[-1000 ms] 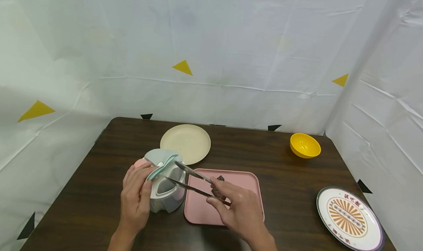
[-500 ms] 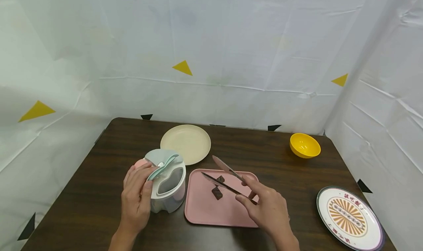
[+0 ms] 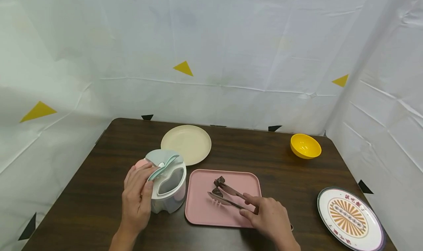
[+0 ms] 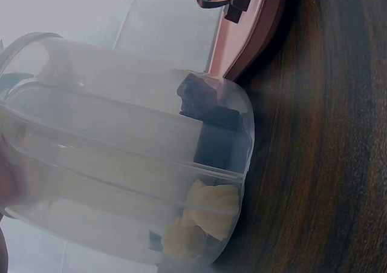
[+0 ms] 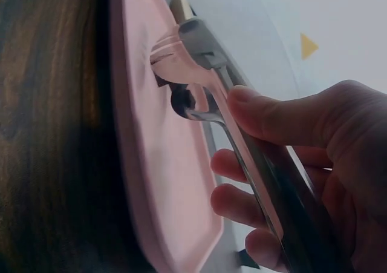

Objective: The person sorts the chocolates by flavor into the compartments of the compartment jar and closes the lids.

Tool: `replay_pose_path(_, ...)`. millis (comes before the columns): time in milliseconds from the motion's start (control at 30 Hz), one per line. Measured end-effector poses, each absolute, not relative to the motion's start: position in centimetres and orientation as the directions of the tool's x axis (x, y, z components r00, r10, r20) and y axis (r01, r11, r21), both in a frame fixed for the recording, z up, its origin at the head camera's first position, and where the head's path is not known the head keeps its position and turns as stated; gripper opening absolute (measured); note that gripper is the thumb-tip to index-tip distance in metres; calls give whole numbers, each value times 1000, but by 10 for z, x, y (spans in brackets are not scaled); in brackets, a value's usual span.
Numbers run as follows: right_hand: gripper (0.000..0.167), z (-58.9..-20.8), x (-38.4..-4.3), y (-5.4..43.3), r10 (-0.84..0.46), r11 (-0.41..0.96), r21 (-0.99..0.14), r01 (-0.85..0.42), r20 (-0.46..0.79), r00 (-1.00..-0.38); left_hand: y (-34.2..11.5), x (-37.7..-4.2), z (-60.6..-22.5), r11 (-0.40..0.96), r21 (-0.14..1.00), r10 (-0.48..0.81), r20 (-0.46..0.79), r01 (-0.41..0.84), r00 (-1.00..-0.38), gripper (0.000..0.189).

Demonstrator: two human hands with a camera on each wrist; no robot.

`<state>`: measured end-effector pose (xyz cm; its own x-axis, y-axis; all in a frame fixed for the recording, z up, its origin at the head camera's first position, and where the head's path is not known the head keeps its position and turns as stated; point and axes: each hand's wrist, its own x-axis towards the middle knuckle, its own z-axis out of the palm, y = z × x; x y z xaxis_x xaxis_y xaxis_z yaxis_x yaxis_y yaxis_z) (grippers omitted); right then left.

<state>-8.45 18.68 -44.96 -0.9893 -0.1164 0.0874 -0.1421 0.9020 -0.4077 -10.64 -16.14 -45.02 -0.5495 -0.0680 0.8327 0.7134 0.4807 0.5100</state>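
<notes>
My left hand (image 3: 135, 203) pinches the raised mint flap (image 3: 162, 168) on the lid of a round divided storage box (image 3: 172, 201); one compartment stands uncovered. Through its clear wall, the left wrist view shows dark chunks (image 4: 199, 97) and pale yellow pieces (image 4: 211, 206) in separate compartments. My right hand (image 3: 269, 214) grips metal tongs (image 3: 232, 191) over the pink tray (image 3: 198, 210). Their tips are spread around dark brown blocks that look like chocolate (image 3: 217, 192). Whether the tips touch the blocks, I cannot tell.
Behind the box lies a cream plate (image 3: 186, 144). A yellow bowl (image 3: 305, 146) stands at the back right of the dark wooden table (image 3: 281, 170). Near the right edge is a patterned plate (image 3: 347, 218). White sheeting (image 3: 231, 52) walls the table in.
The tongs have moved right from above the box's uncovered compartment, then come down over the tray around the dark blocks. My left hand has stayed on the flap.
</notes>
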Motion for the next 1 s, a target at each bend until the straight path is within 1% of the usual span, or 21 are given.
replay_pose_path(333, 36, -459, -86, 186, -96, 906, -398, -144, 139, -986, -161, -108, -450, 485, 507, -68, 834, 712, -548, 27)
replay_pose_path(733, 34, -461, -85, 187, -105, 912, -374, -165, 177, -979, -161, -107, -450, 476, 507, -67, 835, 719, -545, 27)
replay_pose_path(867, 35, -457, -85, 189, -90, 906, -389, -165, 204, -975, -162, -107, -450, 477, 506, -67, 836, 719, -544, 27)
replay_pose_path(1000, 35, -448, -84, 190, -73, 886, -433, -169, 230, -971, -162, -107, -451, 482, 508, -68, 834, 714, -547, 27)
